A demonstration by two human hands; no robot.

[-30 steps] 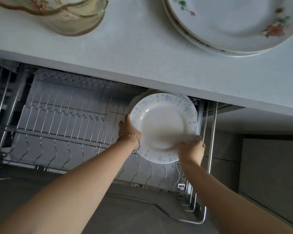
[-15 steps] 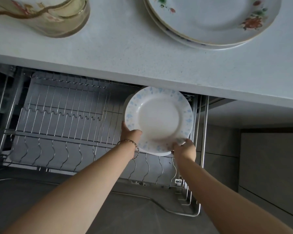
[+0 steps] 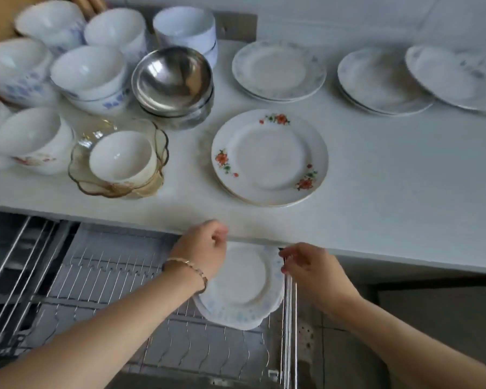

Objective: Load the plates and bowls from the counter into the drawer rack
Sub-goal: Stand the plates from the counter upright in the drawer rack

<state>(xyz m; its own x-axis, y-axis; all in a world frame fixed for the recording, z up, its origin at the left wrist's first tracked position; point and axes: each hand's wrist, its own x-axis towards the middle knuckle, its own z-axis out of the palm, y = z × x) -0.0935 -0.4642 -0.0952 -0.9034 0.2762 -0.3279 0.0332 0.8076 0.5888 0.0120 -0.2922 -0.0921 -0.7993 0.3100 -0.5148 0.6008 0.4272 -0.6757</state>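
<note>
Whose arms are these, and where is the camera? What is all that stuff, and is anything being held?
The camera sits on a person's head, looking down, so you see that person's own arms. The left hand and right hand are beside a blue-speckled plate set in the wire drawer rack under the white counter. The left fingers look loosely curled round nothing; it is too blurry to tell whether the right fingers touch the plate's rim. On the counter wait flowered plates, white bowls and steel bowls.
</note>
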